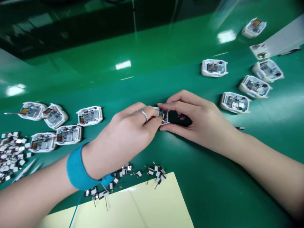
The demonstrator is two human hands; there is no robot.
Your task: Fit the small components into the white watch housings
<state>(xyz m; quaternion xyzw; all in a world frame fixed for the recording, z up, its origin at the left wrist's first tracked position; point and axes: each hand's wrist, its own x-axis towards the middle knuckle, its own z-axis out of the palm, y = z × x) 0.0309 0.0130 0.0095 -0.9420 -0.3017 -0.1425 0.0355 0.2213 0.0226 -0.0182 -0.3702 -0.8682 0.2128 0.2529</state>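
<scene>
At the centre of the green table, both hands meet on a white smartwatch case (164,116) with a circuit board inside. My left hand (129,126), with a ring and a blue wrist strap (79,169), reaches over the case's left part, its fingers closed on it. What lies under those fingertips is hidden. From the other side, my right hand (197,115) grips the case between thumb and fingers at its upper and lower edges. Below the hands lie several small white-and-black parts with short wires (156,172).
Several open watch cases stand at left (90,115) and right (235,103). A heap of small white parts (11,155) and tweezers (25,171) lie far left. A yellow sheet (142,205) covers the near edge. A pale metal post (282,36) rises at right.
</scene>
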